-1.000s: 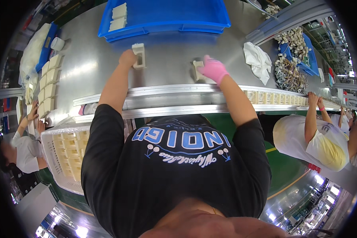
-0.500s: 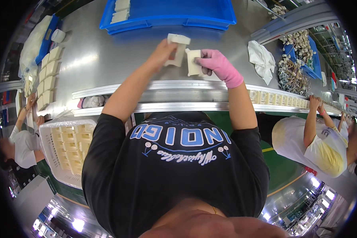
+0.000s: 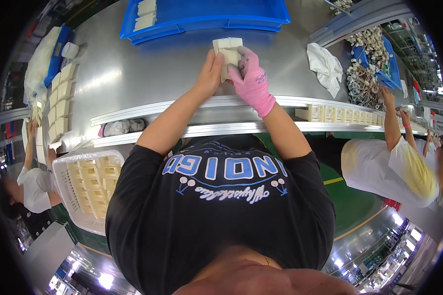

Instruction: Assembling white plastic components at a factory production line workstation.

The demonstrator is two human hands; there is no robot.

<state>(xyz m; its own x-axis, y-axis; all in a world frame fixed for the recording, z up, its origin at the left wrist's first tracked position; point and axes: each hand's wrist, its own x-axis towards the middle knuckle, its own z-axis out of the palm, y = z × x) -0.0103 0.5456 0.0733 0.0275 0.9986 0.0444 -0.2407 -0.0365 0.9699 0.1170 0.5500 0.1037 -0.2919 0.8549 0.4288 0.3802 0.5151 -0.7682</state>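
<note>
Holding a cream-coloured block (image 3: 228, 53) up at the upper centre of the frame, over the grey table (image 3: 157, 69) and just below the blue tray (image 3: 206, 14). Gripping it from both sides: left hand (image 3: 210, 73), bare, with fingers closed around the block's left edge; right hand (image 3: 251, 78), in a pink glove, with fingers clenched over its right face. Showing two pale blocks (image 3: 146, 14) lying in the tray's upper left corner. Lying at the upper right of the frame, a crumpled white cloth (image 3: 325, 64), and beyond it a heap of small pale parts (image 3: 364, 69). Running along the table's near edge at right, a row of cream pieces (image 3: 339, 114). Sitting at the lower left, a white basket (image 3: 64, 196) filled with similar blocks. Reaching toward the table at far right, another person's arm (image 3: 394, 123).
</note>
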